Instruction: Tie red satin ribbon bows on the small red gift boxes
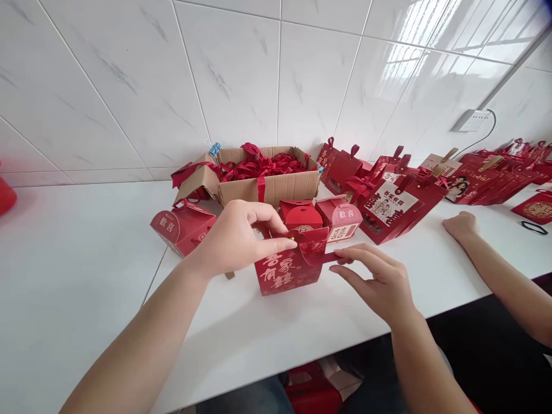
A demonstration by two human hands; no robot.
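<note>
A red gift box (284,271) with pale lettering stands on the white table in front of me. My left hand (244,236) pinches its top edge beside a small gold stud, thumb in front and fingers behind. From the right, my right hand (377,279) grips the end of a dark red strap (330,258) between thumb and fingers; the strap runs across to the box's upper front. Just behind stand a red box with a rounded flap (301,215) and a pinkish box (345,214). Another small red box (181,227) sits left of my left hand.
A cardboard box (276,190) full of red ribbons stands against the tiled wall. Several finished-looking red gift bags (394,204) line the right side. Another person's hand (463,224) rests on the table at right, near a black band (533,227).
</note>
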